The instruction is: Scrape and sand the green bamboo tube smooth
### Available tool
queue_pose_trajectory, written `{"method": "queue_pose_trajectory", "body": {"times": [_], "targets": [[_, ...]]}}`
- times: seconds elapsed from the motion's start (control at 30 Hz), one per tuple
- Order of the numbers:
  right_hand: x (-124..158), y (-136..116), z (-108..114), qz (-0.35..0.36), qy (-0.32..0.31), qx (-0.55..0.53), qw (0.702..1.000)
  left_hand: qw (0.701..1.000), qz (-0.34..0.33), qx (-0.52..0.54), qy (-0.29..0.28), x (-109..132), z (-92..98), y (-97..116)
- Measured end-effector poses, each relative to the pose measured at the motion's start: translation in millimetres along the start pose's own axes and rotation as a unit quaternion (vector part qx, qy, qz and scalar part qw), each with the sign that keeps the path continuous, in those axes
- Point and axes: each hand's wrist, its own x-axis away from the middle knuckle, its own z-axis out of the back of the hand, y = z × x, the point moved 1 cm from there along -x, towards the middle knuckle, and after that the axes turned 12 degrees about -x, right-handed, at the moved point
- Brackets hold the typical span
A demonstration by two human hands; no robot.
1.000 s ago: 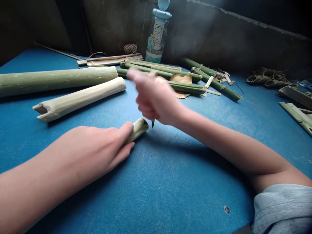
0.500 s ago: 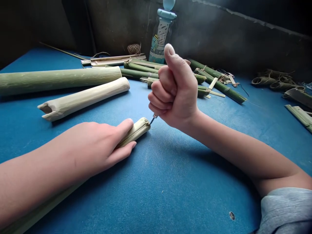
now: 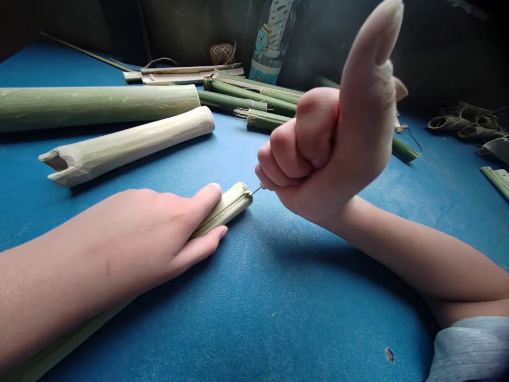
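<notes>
My left hand (image 3: 170,233) is wrapped over a pale green bamboo piece (image 3: 233,204) that has a groove along it, and presses it against the blue table (image 3: 254,297). The piece runs back under my left forearm. My right hand (image 3: 330,132) makes a fist with the thumb raised, closed around a thin metal-tipped tool (image 3: 257,190). Its slim shaft points at the bamboo's far end, at or very near it. A light wood-coloured handle end shows behind the right hand; the rest of the handle is hidden by the fingers.
At the left lie a thick bamboo tube (image 3: 99,106) and a peeled, notched one (image 3: 131,146). Behind are bamboo strips (image 3: 191,78), a twine ball (image 3: 222,53), a bottle (image 3: 268,48) and green bamboo lengths (image 3: 262,101). Bamboo cups (image 3: 449,122) stand far right.
My right hand has come up and closer to the camera, its thumb now higher. The left hand keeps its grip on the bamboo piece. The view has tilted slightly downward.
</notes>
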Motion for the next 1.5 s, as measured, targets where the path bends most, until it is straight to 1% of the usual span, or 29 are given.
{"method": "queue_pose_trajectory", "body": {"times": [0.07,0.13,0.2,0.27,0.4,0.5,0.57,0.6,0.63,0.7,0.73,0.77,0.8,0.87,0.93,1.0,1.03,1.1,1.17,1.2,1.3,1.37,1.43,1.5], "targets": [[0,3,3,0.028,0.027,-0.004,0.999,1.000,-0.012,0.001,0.020,0,-2.1,-2],[-3,8,8,0.027,0.039,-0.007,0.999,0.999,-0.032,-0.004,0.037,0,-5.3,-3],[-6,12,11,0.001,0.025,-0.011,1.000,0.998,-0.042,-0.017,0.050,0,-8.7,-4],[-7,13,12,-0.008,0.006,-0.024,1.000,0.997,-0.037,-0.030,0.059,-1,-11.6,-4],[-2,6,5,-0.020,-0.011,-0.029,0.999,0.995,-0.025,-0.047,0.084,-4,-16.3,-4],[-2,4,1,-0.065,-0.040,-0.010,0.997,0.992,-0.029,-0.050,0.112,-5,-20.8,-6],[-9,9,5,-0.108,-0.057,0.016,0.992,0.990,-0.030,-0.048,0.127,-5,-23.3,-7],[-14,13,9,-0.136,-0.051,0.031,0.989,0.989,-0.034,-0.049,0.132,-5,-23.9,-7],[-19,18,15,-0.166,-0.030,0.042,0.985,0.988,-0.039,-0.052,0.137,-4,-23.8,-7],[-29,25,27,-0.219,0.042,0.042,0.974,0.986,-0.047,-0.063,0.146,-3,-21.3,-6],[-32,27,31,-0.231,0.076,0.033,0.969,0.986,-0.053,-0.065,0.146,-2,-19.0,-6],[-34,26,33,-0.231,0.099,0.022,0.968,0.986,-0.059,-0.063,0.141,-1,-16.3,-5],[-34,24,32,-0.220,0.108,0.013,0.969,0.988,-0.063,-0.057,0.128,0,-13.4,-5],[-29,14,24,-0.173,0.095,0.009,0.980,0.993,-0.064,-0.038,0.095,2,-8.1,-4],[-21,3,12,-0.107,0.074,0.007,0.992,0.996,-0.054,-0.022,0.071,2,-5.5,-3],[-13,-5,2,-0.041,0.064,0.002,0.997,0.996,-0.045,-0.007,0.079,0,-6.6,-4],[-10,-6,-1,-0.026,0.060,0.004,0.998,0.995,-0.045,0.001,0.088,-1,-8.3,-4],[-7,-6,-2,-0.045,0.045,0.015,0.998,0.994,-0.040,0.010,0.101,-3,-13.0,-5],[-8,-4,0,-0.083,0.030,0.018,0.996,0.995,-0.030,0.010,0.097,-5,-17.0,-7],[-9,-2,1,-0.087,0.028,0.014,0.996,0.995,-0.026,0.006,0.093,-5,-18.0,-8],[-9,-1,2,-0.052,0.033,-0.004,0.998,0.996,-0.028,0.001,0.086,-3,-15.8,-8],[-7,-2,-1,-0.059,0.023,-0.001,0.998,0.997,-0.027,-0.003,0.068,-2,-10.7,-6],[-5,-5,-5,-0.066,0.016,-0.002,0.998,0.999,-0.019,-0.012,0.036,-1,-4.5,-3],[-4,-7,-7,-0.055,0.025,-0.009,0.998,1.000,-0.013,-0.016,0.011,0,0.7,0]]}}
